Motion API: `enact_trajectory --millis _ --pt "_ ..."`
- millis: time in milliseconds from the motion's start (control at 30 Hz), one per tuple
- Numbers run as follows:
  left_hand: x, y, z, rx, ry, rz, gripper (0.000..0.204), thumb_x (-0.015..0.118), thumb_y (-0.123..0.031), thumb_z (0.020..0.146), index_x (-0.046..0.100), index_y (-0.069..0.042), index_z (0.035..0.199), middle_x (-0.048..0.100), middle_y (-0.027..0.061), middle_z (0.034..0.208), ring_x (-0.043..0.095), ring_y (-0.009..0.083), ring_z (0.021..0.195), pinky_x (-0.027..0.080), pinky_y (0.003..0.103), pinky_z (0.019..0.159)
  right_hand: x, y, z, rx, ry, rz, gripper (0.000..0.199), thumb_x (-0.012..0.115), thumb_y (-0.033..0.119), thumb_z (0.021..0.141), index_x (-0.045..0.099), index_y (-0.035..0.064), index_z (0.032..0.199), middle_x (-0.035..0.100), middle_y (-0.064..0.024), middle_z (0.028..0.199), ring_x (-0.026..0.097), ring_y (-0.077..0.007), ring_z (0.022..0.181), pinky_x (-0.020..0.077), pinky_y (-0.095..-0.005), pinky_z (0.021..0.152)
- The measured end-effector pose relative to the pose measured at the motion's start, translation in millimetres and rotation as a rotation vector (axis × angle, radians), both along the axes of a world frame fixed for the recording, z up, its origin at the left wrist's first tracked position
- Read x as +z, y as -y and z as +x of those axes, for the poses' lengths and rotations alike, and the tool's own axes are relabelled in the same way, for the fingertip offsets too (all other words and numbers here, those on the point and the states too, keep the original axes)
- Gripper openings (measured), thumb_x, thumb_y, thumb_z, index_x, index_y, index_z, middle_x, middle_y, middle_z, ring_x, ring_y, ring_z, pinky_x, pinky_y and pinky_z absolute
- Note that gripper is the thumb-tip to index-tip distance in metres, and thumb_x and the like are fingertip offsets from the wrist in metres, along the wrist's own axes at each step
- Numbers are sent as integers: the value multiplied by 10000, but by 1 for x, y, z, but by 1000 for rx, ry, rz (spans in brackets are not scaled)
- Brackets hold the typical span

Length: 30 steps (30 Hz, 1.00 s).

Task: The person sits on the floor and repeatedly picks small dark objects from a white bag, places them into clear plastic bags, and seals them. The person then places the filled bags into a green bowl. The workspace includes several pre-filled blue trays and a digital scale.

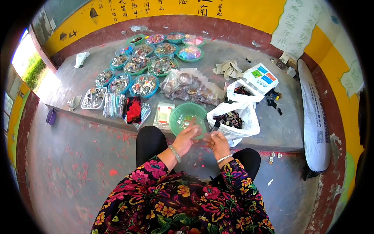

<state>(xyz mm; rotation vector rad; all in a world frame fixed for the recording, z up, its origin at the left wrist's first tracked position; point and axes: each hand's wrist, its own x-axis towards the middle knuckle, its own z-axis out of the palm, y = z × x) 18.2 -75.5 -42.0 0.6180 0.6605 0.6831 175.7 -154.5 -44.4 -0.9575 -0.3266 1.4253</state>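
Note:
My left hand [184, 141] is over the near rim of a green plastic basin [181, 114]. Its fingertips are smeared by motion, so a hold cannot be made out. Close by on the right, my right hand [219, 145] is closed in a pinch on a small dark strip [216, 125] that points up from the fingers. Something see-through, perhaps thin plastic, shows faintly between the hands. A few small coloured pieces lie in the basin. Right of it stands an open white plastic bag [249, 124] full of dark, ring-shaped bands [230, 119].
Clear bags of brownish items [191, 86] lie behind the basin. Several basins of packaged small goods [144, 85] stand at the left back. Flat packets [163, 114] lie left of the green basin. A second white bag [260, 78] stands farther back, and a long white sack [314, 117] leans at right.

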Motion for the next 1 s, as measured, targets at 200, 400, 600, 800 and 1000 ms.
enact_trajectory --millis 200,400,600,800,1000 --pt "-21 -18 -7 -18 -91 79 202 506 -163 883 571 -25 1015 627 73 924 597 140 830 444 225 638 -7 2 0 231 423 -83 188 614 166 809 565 60 957 611 -27 873 583 -121 756 448 -228 646" --pt "-21 -6 -2 -443 -265 264 178 514 -177 877 607 -43 949 637 43 836 592 102 725 442 218 599 -6 7 16 246 712 -86 325 659 187 774 589 1 1031 586 7 821 503 -60 706 398 -198 625" --pt "-16 -4 0 -566 -311 330 146 515 -162 876 581 -49 940 633 44 862 597 115 754 448 220 619 -11 18 21 286 683 -152 170 664 129 755 657 -20 835 605 -9 703 509 -76 628 413 -213 596" --pt "-26 -8 0 -436 -137 210 143 537 -130 861 547 -54 982 616 73 953 607 158 872 481 253 681 -24 17 18 139 660 -112 141 673 121 736 665 -16 768 604 -8 653 502 -65 585 399 -206 541" --pt "-15 -6 -6 -388 -51 141 157 544 -110 853 537 -47 997 601 81 1000 584 157 922 477 252 720 -14 14 13 85 526 -79 103 680 71 719 653 -17 766 613 -6 683 507 -58 602 394 -192 577"
